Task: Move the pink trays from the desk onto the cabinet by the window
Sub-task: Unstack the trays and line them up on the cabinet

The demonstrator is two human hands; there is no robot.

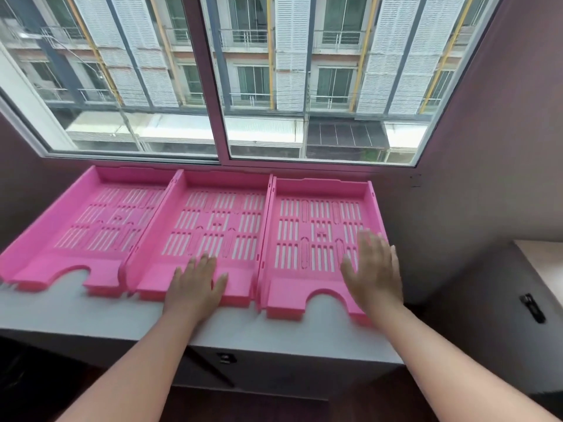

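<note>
Three pink slotted trays lie side by side on the white cabinet top (76, 312) under the window: a left tray (91, 220), a middle tray (213, 214) and a right tray (313, 226). My left hand (195, 284) rests flat, fingers spread, on the front edge of the middle tray. Over the right front part of the right tray my right hand (373, 269) is open and blurred; I cannot tell whether it touches the tray. Neither hand grips anything.
A large sliding window (213, 80) stands just behind the trays. A dark wall (487, 147) closes the right side. A desk corner (542, 263) with a dark panel and a black handle (531, 307) shows at far right. The cabinet front has a small lock (226, 357).
</note>
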